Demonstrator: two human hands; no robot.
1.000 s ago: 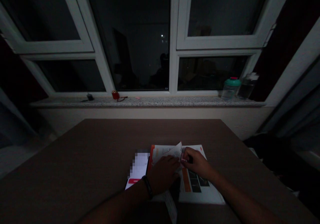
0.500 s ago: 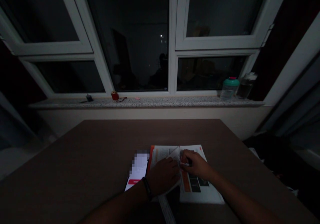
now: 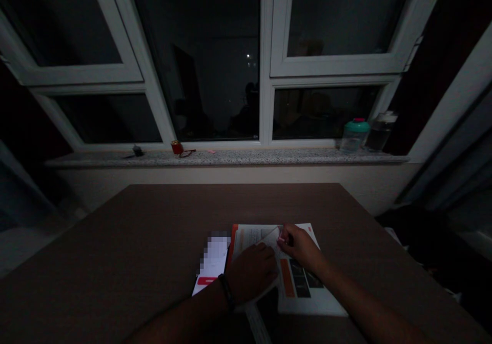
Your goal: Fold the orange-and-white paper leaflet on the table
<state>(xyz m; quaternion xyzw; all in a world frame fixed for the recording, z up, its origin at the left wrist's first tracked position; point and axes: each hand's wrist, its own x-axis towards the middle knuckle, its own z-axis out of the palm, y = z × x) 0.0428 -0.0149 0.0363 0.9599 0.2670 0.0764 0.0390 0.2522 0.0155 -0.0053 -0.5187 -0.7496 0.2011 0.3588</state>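
An open booklet (image 3: 298, 303) with printed pages, orange blocks and dark pictures lies on the brown table. My left hand (image 3: 253, 272), with a dark band at the wrist, rests palm down over its left page, fingers bent across the paper. My right hand (image 3: 298, 244) pinches the raised edge of a page near the top middle of the booklet. Left of the booklet lies a phone (image 3: 215, 259) with a lit screen, partly behind my left forearm. A pale strip (image 3: 257, 323) extends below my left hand.
The table (image 3: 172, 210) reaches toward a wall. On the stone windowsill (image 3: 238, 156) stand a teal-lidded bottle (image 3: 354, 136), another clear bottle (image 3: 380, 133), a small red item (image 3: 177, 147) with a cord, and a small dark item (image 3: 137, 151).
My right hand has moved slightly up, away from me, along the page edge. More of the right page's pictures shows below it. My left hand has barely moved.
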